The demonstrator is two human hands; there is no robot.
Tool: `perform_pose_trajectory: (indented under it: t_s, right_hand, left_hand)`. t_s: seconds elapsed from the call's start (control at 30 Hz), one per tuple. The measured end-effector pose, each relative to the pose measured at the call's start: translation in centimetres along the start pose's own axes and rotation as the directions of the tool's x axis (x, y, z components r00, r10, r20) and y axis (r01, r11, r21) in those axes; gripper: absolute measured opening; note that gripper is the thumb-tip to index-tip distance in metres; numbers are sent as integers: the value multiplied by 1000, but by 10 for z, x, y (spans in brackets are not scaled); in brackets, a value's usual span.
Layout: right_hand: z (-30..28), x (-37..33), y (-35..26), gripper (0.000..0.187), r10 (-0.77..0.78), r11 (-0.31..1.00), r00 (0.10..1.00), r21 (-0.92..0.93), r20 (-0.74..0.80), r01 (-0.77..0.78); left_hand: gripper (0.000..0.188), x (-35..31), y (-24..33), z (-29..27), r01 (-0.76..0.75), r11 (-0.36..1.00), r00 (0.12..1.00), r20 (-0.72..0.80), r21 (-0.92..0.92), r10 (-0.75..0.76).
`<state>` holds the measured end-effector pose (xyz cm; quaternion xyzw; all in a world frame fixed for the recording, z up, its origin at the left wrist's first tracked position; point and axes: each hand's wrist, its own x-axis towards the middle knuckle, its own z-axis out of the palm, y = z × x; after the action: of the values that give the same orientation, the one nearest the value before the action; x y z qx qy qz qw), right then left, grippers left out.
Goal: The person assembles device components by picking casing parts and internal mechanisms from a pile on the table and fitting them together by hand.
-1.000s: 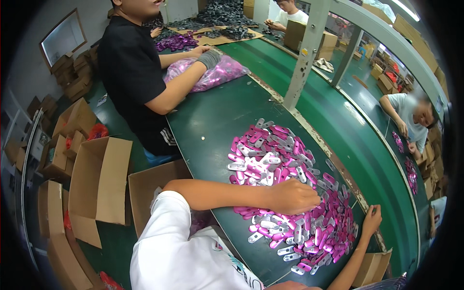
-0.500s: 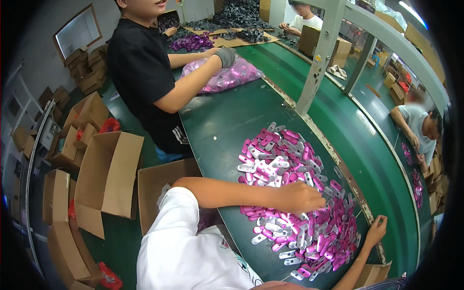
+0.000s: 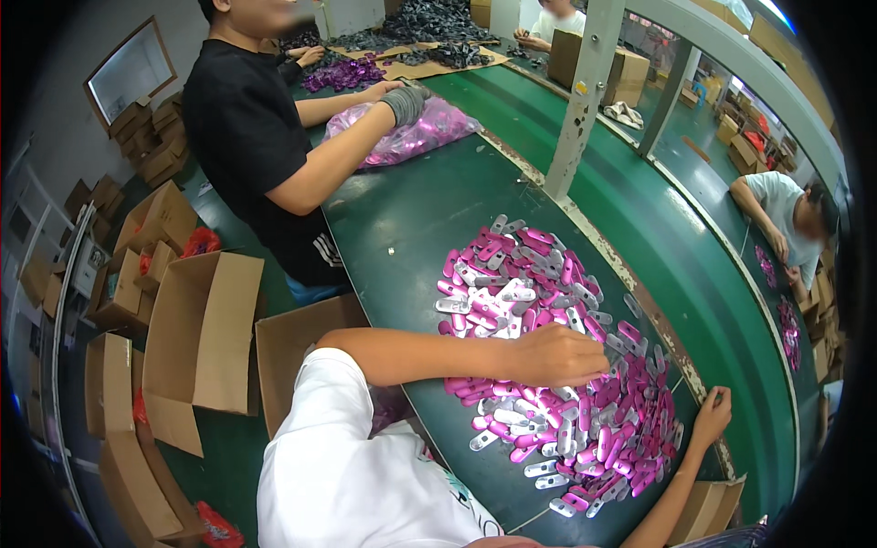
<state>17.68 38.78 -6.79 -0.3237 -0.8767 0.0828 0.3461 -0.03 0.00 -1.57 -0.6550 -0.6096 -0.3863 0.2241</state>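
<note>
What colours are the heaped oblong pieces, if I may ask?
The oblong pieces are magenta and silvery grey, head view.

The left elbow (image 3: 331, 343) is bent sharply, and the left forearm (image 3: 429, 354) runs nearly level to the right. The left hand (image 3: 559, 356) curls, back upward, its fingertips hidden. The right forearm (image 3: 673, 489) slants up from below; the right hand (image 3: 713, 417), well apart from the left, has bent fingers.

The bare left hand (image 3: 562, 354) is curled over a heap of oblong pink and silver pieces (image 3: 607, 443). From it, the bare right hand (image 3: 713, 417) is at three o'clock, a clear plastic bag (image 3: 434, 137) at eleven, brown cardboard boxes (image 3: 225, 315) at nine.
</note>
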Motion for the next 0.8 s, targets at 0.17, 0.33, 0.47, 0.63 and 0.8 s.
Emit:
perform_pose_trajectory:
  t_s: [0.17,0.33,0.47,0.63,0.8]
  right_hand:
    - [14,8,33,19,-90,988,981,107,-169,109]
    - [8,11,2,18,15,997,997,71,-72,-10]
    - [-2,8,-6,18,56,994,997,101,-52,-50]
    - [1,2,2,18,36,996,995,85,-89,-29]
    - [4,8,17,17,72,987,994,150,-78,-59]
  left_hand:
    - [12,1,-1,0,9,1000,998,66,-22,-7]
    - [10,4,-7,0,79,995,997,22,-64,-78]
    - [11,8,-3,-3,71,995,997,-3,-68,-71]
    - [12,5,-4,-1,113,990,994,2,-90,-113]
    - [12,2,-10,2,188,974,982,-9,-125,-190]
